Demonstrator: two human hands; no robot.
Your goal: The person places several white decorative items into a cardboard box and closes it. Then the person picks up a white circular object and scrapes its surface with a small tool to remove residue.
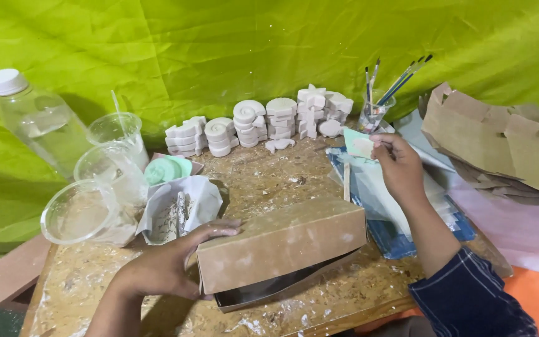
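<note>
My left hand (163, 265) rests flat against the left end of a brown cardboard box (282, 246) that lies tilted on the wooden board (269, 181). My right hand (399, 165) is raised at the right and pinches a small pale green shell-shaped piece (360, 145). Below it lie pale sheets on a blue mat (407, 240). Stacks of white plaster shell and star shapes (263, 122) line the back of the board.
Clear plastic cups (104, 168) and a capped clear bottle (32, 115) stand at the left. A green cast piece (166, 168) and a white paper-lined tray (179, 209) sit beside them. A glass of paintbrushes (375, 106) and torn cardboard (500, 146) are at the right. Green cloth hangs behind.
</note>
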